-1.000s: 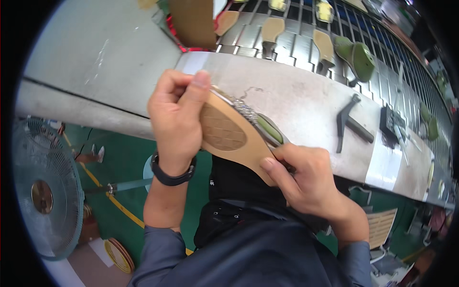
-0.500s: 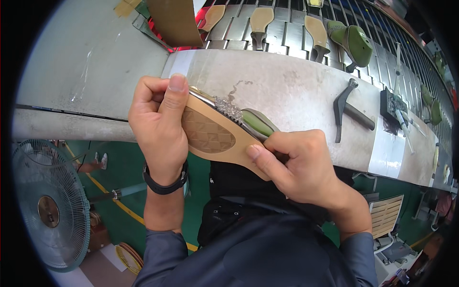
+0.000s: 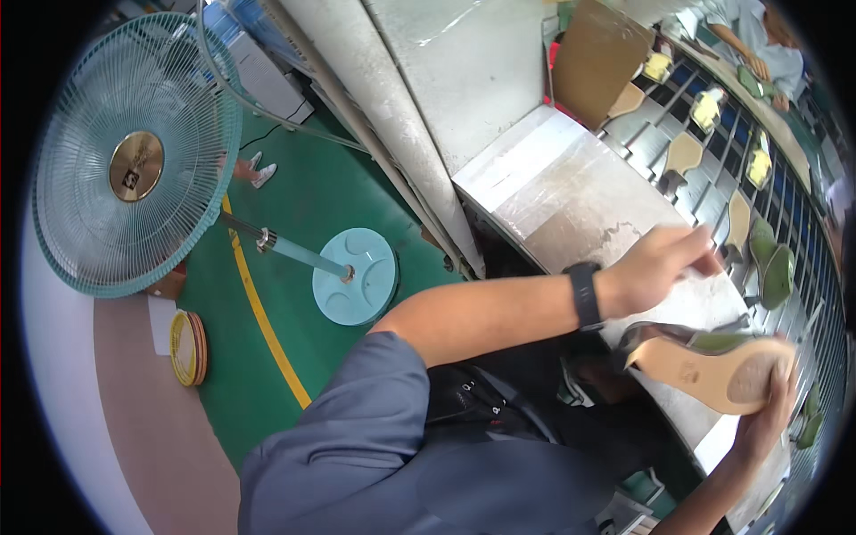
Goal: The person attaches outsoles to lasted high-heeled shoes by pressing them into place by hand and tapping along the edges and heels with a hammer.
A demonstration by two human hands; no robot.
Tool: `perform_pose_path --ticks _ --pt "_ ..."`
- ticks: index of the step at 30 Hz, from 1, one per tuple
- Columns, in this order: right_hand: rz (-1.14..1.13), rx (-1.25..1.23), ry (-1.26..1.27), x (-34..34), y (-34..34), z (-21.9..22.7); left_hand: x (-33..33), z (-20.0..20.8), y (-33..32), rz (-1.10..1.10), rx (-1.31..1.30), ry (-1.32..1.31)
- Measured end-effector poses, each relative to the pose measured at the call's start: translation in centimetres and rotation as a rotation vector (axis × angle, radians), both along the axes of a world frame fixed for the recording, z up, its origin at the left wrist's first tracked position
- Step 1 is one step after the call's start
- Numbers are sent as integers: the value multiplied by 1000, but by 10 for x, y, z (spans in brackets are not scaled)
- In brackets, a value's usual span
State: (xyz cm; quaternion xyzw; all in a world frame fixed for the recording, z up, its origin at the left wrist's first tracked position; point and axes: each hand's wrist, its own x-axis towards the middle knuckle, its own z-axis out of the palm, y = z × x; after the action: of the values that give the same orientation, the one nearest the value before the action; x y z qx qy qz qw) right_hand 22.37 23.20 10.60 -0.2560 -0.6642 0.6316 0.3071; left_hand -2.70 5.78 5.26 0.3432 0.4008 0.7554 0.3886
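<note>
A shoe (image 3: pixel 687 364) with a beige sole and green upper is tilted in my right hand (image 3: pixel 776 401), sole facing me and heel end to the left. My right fingers close round its toe end. My left hand (image 3: pixel 649 275), with a black wristband, is raised over the bench, apart from the shoe and above its upper edge. Motion blurs its partly bent fingers, so whether they hold anything is unclear. Just behind the shoe, part of the hammer (image 3: pixel 733 323) shows on the bench; the rest is hidden.
A conveyor (image 3: pixel 713 192) beyond the pale bench (image 3: pixel 571 209) carries soles and green shoes (image 3: pixel 771 263). A brown board (image 3: pixel 597 62) stands at the bench's far end. Across the conveyor, a person handles a green shoe (image 3: pixel 753 82). A standing fan (image 3: pixel 138 160) is at left.
The view has swung left, bringing the fan's base into sight. My left hand has let go of the shoe; my right hand now holds it by the toe end, turned round.
</note>
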Motion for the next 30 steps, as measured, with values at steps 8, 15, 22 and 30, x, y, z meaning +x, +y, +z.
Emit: perform_pose_path --ticks 8,15,22,30 --pt "-218 -560 248 49 -109 -110 16 -47 -17 503 -56 74" --pt "96 513 -616 6 -114 -55 -35 -22 20 126 -25 386" --pt "197 612 -267 -82 -88 19 -16 -30 2 155 117 473" --pt "276 1246 -57 -65 -95 13 -16 -23 5 54 7 509"
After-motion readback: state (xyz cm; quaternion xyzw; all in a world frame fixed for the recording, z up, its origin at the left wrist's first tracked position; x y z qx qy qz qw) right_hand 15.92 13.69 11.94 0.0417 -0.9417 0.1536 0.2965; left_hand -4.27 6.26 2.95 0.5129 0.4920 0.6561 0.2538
